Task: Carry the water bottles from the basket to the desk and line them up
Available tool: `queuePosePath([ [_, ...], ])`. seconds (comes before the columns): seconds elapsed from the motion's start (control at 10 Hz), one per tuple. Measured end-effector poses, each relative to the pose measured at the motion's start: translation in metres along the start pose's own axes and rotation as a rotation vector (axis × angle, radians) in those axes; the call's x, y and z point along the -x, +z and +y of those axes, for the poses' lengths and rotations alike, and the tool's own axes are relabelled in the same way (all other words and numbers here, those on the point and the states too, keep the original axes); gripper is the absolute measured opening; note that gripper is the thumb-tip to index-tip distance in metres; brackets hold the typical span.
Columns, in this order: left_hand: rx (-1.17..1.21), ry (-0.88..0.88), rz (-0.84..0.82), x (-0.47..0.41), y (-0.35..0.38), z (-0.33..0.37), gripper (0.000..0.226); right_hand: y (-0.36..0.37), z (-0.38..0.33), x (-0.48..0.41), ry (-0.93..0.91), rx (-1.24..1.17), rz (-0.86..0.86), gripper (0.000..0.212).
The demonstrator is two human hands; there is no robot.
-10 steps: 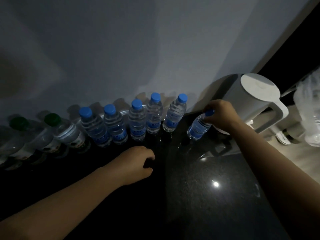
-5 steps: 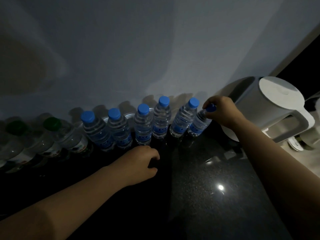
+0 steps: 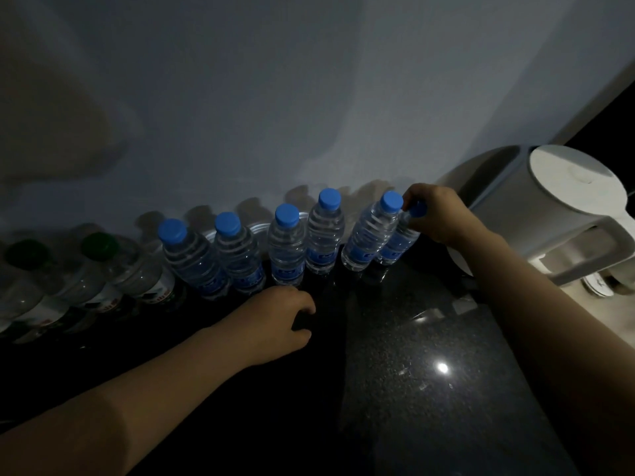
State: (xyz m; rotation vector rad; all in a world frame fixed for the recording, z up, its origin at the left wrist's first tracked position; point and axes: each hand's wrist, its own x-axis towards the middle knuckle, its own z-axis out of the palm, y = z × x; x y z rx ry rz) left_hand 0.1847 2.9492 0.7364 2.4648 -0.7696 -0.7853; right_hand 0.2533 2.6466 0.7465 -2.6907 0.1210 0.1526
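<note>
Several blue-capped water bottles [image 3: 288, 244] stand in a row along the wall on the dark desk [image 3: 412, 355]. At the row's right end my right hand [image 3: 438, 218] grips the cap of the last bottle [image 3: 398, 243], which stands on the desk close against its neighbour [image 3: 369, 235]. In front of the row my left hand [image 3: 278, 321] rests on the desk with its fingers loosely curled and holds nothing. The basket is out of view.
Two green-capped bottles [image 3: 134, 269] stand at the left end of the row. A white electric kettle [image 3: 549, 214] stands just right of my right hand. The wall runs close behind the bottles. A light glints on the desk at the front right.
My right hand has carried the last bottle left and back, from beside the kettle to the row's right end, and stood it upright there. My left hand has stayed put.
</note>
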Motion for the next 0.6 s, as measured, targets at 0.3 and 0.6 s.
queuePosePath([
  [0.3, 0.007, -0.020, -0.004, 0.003, 0.003, -0.004, 0.040, 0.000, -0.001, 0.000, 0.009, 0.030, 0.000, 0.036],
  [0.6, 0.014, -0.012, 0.020, 0.017, -0.003, 0.002, 0.040, -0.012, -0.005, 0.027, 0.060, 0.067, 0.082, 0.055],
])
